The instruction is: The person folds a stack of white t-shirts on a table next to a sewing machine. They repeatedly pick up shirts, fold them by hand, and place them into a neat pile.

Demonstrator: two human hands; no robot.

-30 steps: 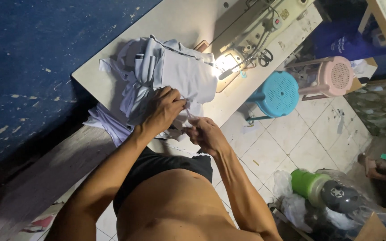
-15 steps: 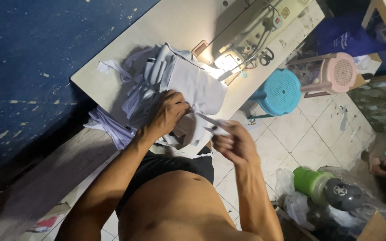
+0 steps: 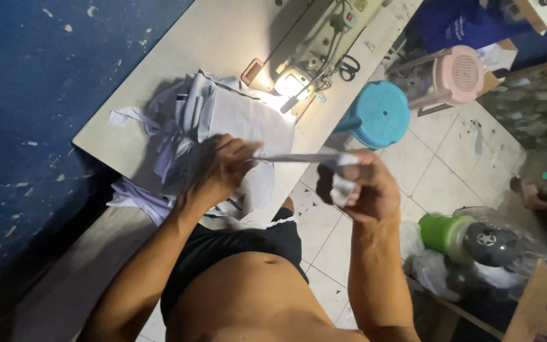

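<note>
Left hand (image 3: 223, 170) pinching one end of a narrow fabric strip (image 3: 295, 158), fingers curled, resting over the heap of pale cut cloth (image 3: 223, 120) on the desk (image 3: 178, 57). Right hand (image 3: 356, 187) closed in a fist round the other end, strip pulled taut and level between both, held past the desk edge above the tiled floor (image 3: 438, 171). Beyond the heap, a lit sewing machine (image 3: 305, 60); just beside the desk, a blue stool (image 3: 380, 114) and a pink stool (image 3: 457, 73).
</note>
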